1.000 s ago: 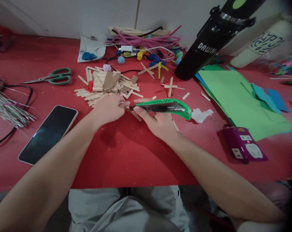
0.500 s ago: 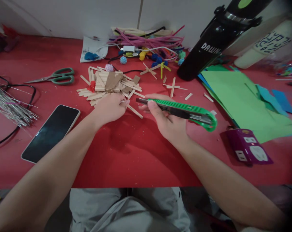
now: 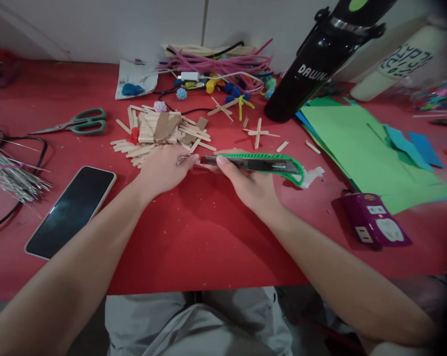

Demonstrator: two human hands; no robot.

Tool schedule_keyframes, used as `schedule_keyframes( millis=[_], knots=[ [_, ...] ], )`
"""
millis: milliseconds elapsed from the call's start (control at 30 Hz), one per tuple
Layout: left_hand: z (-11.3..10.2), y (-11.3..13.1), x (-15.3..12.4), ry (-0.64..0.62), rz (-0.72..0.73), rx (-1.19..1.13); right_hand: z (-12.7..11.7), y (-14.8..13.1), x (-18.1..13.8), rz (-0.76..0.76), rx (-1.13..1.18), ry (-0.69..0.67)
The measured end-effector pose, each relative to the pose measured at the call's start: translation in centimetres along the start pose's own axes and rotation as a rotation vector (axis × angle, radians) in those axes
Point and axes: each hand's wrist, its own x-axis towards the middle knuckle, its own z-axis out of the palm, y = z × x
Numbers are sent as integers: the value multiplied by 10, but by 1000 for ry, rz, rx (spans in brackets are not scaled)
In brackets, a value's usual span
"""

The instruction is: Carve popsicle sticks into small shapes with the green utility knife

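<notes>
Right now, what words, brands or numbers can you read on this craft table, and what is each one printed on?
"DAWN": white letters on the black bottle, cut off at its edge, so the word may run on.
Dark blue pattern or lettering on the cream container: too blurred to read.
Purple power adapter: no readable print.
Green utility knife in the right hand: no readable marking.

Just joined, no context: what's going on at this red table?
A person works at a red table. The right hand holds a green utility knife, its tip pointing at the left hand. The left hand pinches something small at the edge of a pile of wooden craft sticks; what it is can't be made out. Scissors and a phone lie to the left, coloured paper to the right.
</notes>
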Motion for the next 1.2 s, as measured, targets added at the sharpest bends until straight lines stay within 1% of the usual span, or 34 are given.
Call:
schedule_keyframes(
  millis=[100,200,300,433,533,633,700,800,933,1000,1200],
  knots=[
    [-2,1,-2,-54,31,79,-1,5,4,78,-28,32],
    [-5,2,-5,-93,74,150,-1,8,8,75,20,77],
    [-7,3,-7,-133,102,208,-1,11,9,65,44,89],
    [-6,3,-7,-145,108,240,-2,5,7,9,-16,92],
    [-4,2,-6,-125,90,232,-4,-3,5,-93,-62,100],
    [-2,1,-5,-103,82,195,-5,-8,5,-200,-147,79],
    [-2,1,-4,-97,72,178,-6,-9,6,-225,-190,64],
    [-3,3,-4,-112,53,166,-6,-8,6,-199,-174,52],
    [-4,6,-5,-140,23,178,-5,-8,4,-125,-91,-51],
    [-5,7,-5,-147,15,184,-4,-7,4,-113,-71,-84],
    [-4,7,-5,-127,35,186,-4,-7,2,-126,-73,-100]
  ],
)
